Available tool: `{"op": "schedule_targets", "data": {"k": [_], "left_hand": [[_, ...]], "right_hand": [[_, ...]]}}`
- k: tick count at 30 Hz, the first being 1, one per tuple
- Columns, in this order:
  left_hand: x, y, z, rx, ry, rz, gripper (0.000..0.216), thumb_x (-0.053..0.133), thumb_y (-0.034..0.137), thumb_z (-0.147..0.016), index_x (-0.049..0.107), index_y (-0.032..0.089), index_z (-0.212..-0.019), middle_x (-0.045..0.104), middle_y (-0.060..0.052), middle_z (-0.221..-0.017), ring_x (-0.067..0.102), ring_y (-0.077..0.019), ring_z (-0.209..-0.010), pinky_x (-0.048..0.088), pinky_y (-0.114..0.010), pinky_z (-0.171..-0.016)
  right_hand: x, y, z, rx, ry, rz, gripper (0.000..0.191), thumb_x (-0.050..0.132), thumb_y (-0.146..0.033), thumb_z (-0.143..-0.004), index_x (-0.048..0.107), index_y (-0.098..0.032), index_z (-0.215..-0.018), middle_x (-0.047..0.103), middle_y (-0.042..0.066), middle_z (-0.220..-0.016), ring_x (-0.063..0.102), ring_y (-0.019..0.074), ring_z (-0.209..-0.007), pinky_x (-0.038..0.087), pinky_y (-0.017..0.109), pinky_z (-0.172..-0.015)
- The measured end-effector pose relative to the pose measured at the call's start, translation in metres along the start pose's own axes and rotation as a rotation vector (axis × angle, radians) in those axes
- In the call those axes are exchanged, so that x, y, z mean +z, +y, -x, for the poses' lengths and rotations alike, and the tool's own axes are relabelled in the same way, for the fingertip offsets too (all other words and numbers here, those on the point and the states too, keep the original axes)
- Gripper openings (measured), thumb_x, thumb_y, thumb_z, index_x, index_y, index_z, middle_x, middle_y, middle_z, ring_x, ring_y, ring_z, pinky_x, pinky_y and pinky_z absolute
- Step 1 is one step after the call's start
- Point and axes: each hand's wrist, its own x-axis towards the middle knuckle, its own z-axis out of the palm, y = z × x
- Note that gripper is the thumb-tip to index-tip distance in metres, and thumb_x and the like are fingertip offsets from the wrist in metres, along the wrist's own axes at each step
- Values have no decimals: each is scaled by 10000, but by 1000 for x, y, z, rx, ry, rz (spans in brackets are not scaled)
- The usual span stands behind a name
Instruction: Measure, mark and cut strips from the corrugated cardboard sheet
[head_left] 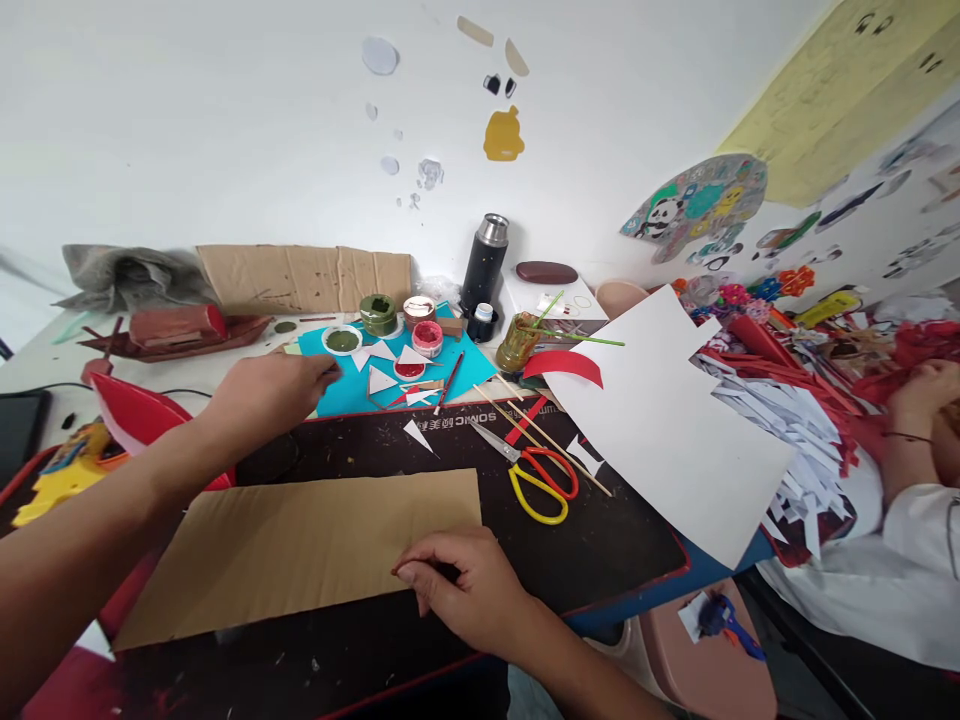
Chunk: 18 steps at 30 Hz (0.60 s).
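The cardboard [322, 540]'s over the dark mat [615, 540]. Right hand [476, 590]'s at its right end, thumb and forefinger together; left hand [262, 393]'s near the green paint [342, 341], fingers curled, can't tell if they're gripping.

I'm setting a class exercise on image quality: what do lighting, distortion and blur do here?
In the head view, soft light covers the white wall, with a glint on the flask's cap; there too, the left forearm looks stretched toward the edge; same head view, the scissors look fairly crisp, but detail at the left hand is indistinct.
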Motion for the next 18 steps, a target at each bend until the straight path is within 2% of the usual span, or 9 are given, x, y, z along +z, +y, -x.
{"op": "schedule_targets", "data": {"k": [2,3,4,6,9,10,11,15,18], "left_hand": [[4,-3,1,56,35,-12,534,353,240,-1051,652,191,-1491,759,-203,-1342,701,-363,-1204,507,-417,-876],[6,-3,3,79,56,-14,582,345,201,-1037,579,168,-1569,699,-227,-1458,657,-377,-1305,504,-455,-984],[7,-2,5,97,70,-13,593,354,204,-1033,553,133,-1587,654,-257,-1513,619,-401,-1364,479,-503,-1073],[10,1,11,143,52,7,533,422,316,-1047,641,103,-1483,680,-280,-1457,619,-441,-1356,443,-564,-1145],[17,12,28,264,-82,72,418,589,536,-1007,787,216,-1189,810,-153,-1182,738,-377,-1141,530,-469,-1024],[20,17,35,305,-129,99,407,641,590,-975,796,253,-1142,825,-112,-1142,758,-349,-1084,549,-431,-963],[24,21,42,345,-169,133,425,677,624,-950,791,284,-1179,829,-90,-1173,761,-338,-1105,548,-413,-958],[30,38,60,408,-325,290,496,798,596,-858,766,281,-1239,816,-134,-1265,733,-394,-1203,509,-472,-1015],[25,47,60,383,-395,331,419,837,502,-823,761,261,-1156,818,-134,-1190,732,-399,-1173,502,-465,-986]], "right_hand": [[0,1,1,11,-9,9,325,701,-465,-1061,843,-227,-892,708,-35,-600,665,138,-567,544,230,-666],[0,1,1,13,-12,12,332,700,-474,-1062,842,-228,-891,708,-35,-599,664,139,-565,543,230,-663],[0,2,1,12,-13,12,334,700,-479,-1061,841,-228,-891,707,-35,-598,662,139,-563,543,231,-660],[1,3,1,4,-6,3,328,700,-474,-1061,840,-229,-894,703,-35,-596,659,138,-557,543,233,-660],[1,5,2,-2,14,-15,299,703,-438,-1055,844,-226,-899,700,-34,-596,656,136,-555,540,232,-661],[1,5,2,-1,21,-21,294,703,-431,-1053,846,-222,-902,696,-33,-594,653,135,-551,533,229,-649],[2,6,2,1,27,-24,294,704,-430,-1050,845,-218,-902,692,-32,-591,650,135,-546,524,226,-633],[2,7,2,6,57,-12,338,697,-464,-1051,833,-207,-877,670,-28,-571,642,136,-530,500,222,-593],[2,8,3,-8,82,20,365,689,-486,-1056,838,-205,-879,660,-25,-557,636,136,-521,499,227,-593]]}}
